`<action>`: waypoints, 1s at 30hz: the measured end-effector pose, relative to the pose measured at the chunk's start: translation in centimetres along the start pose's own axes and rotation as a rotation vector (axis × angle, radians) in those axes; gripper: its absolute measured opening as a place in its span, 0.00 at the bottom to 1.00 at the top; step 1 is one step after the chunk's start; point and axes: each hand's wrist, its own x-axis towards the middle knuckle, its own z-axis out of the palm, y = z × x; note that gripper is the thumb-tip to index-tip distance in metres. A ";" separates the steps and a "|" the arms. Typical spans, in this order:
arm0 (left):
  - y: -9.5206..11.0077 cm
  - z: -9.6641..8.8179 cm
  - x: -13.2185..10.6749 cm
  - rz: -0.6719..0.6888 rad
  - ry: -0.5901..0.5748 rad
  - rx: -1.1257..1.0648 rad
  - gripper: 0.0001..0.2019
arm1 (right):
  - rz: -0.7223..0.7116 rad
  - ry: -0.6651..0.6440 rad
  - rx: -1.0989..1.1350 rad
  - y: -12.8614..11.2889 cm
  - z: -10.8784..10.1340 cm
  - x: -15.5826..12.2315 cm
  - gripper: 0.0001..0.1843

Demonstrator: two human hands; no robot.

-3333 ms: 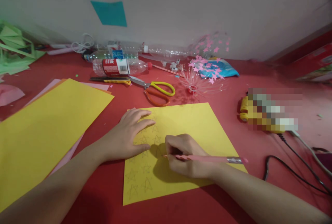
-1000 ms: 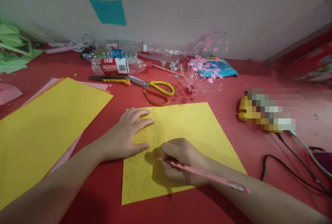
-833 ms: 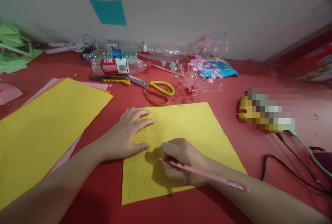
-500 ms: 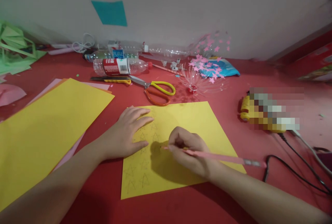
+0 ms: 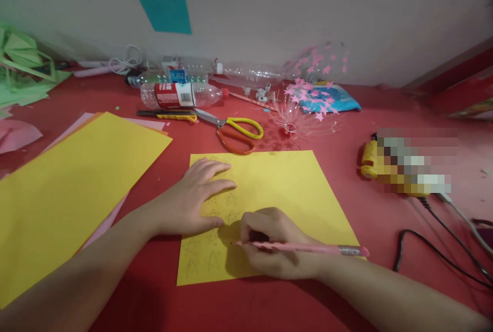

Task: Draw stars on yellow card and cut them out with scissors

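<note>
Hands [image 5: 277, 232] touch star-marked paper [image 5: 283, 178], one gripping pencil [image 5: 319, 248]

Wall [image 5: 269, 8]: dim grey, darkening to black in the top right corner.
Red table [image 5: 472, 168]: pale glare on the right, deep shade lower left of centre.
Right hand [image 5: 275, 242]: soft shadow falling leftward on the yellow sheet [image 5: 285, 183].
Drawn stars [image 5: 212, 261]: faint, slightly blurred.
Clear bottle [image 5: 210, 95]: bright glints.
Yellow device [image 5: 370, 160]: partly hidden by blocky pixelation.
Green paper [image 5: 23, 52]: soft, near the stretched left edge.
</note>
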 end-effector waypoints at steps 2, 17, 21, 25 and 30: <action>0.0 0.0 0.0 -0.004 -0.002 -0.001 0.29 | -0.003 -0.013 0.000 0.0 0.0 0.0 0.08; 0.2 -0.2 0.0 -0.017 -0.004 0.002 0.27 | 0.017 0.084 -0.127 -0.2 0.5 0.2 0.06; 0.1 -0.1 0.0 -0.004 0.010 -0.005 0.27 | 0.054 0.157 -0.189 -0.1 0.9 0.4 0.08; -0.1 0.1 -0.1 -0.002 0.011 -0.015 0.28 | 0.066 0.214 -0.231 0.0 1.1 0.4 0.09; -0.2 0.1 -0.1 -0.003 0.008 -0.018 0.29 | 0.032 0.160 -0.184 0.2 0.7 0.2 0.09</action>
